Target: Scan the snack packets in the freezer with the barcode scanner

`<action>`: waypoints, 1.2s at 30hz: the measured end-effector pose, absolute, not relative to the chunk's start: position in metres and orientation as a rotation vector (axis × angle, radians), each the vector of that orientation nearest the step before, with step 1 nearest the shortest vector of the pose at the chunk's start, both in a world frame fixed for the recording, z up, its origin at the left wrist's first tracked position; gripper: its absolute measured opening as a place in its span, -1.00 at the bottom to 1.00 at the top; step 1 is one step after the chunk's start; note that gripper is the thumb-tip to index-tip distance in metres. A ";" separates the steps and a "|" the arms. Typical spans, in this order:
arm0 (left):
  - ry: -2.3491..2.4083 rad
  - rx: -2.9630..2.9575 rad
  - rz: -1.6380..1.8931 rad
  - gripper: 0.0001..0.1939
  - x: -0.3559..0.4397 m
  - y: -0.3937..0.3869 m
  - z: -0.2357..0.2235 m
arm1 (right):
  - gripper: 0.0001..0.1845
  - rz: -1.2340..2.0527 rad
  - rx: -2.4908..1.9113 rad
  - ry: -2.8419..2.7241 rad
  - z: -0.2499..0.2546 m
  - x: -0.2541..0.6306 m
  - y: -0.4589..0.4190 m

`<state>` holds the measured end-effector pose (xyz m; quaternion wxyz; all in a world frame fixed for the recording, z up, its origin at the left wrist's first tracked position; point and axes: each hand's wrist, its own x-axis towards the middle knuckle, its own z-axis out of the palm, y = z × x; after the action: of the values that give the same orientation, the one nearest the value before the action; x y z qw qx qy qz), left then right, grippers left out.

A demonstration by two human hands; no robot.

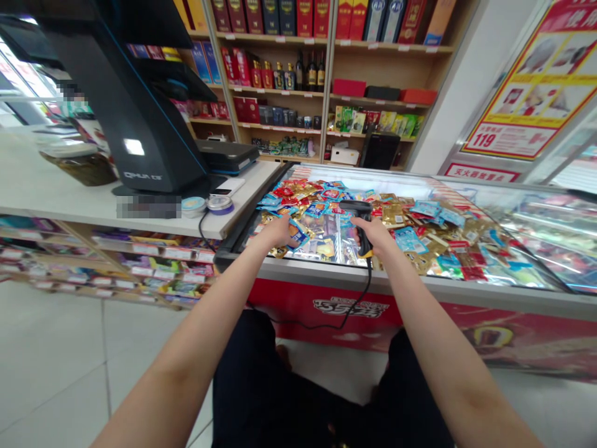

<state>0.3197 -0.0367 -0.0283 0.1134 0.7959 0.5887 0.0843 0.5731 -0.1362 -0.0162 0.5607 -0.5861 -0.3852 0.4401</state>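
My right hand [377,235] is wrapped round the handle of a black barcode scanner [357,206], whose cord hangs down over the freezer front. My left hand [278,230] is closed on a small blue and gold snack packet [299,235]. Under both hands lies the glass top of a chest freezer [313,251]. A loose pile of red, blue and gold packets [308,200] spreads on the glass to the left of the scanner. To its right is another heap of packets [426,233], mostly gold, with some blue and red.
At left, a counter [84,202] carries a black checkout terminal [144,143], a lidded tub [79,160] and small round containers [219,205]. Shelves [275,90] with boxes and bottles stand behind the freezer. The scanner's cable [321,326] loops before my knees.
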 end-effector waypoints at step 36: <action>1.758 2.281 0.446 -0.34 0.434 0.008 -0.032 | -0.69 1.047 -1.291 -0.852 -0.021 0.588 -0.139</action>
<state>0.4341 0.0079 -0.0325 0.1138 0.7777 0.5993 0.1520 0.5883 -0.1393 -0.0211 0.5948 -0.5556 -0.3666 0.4506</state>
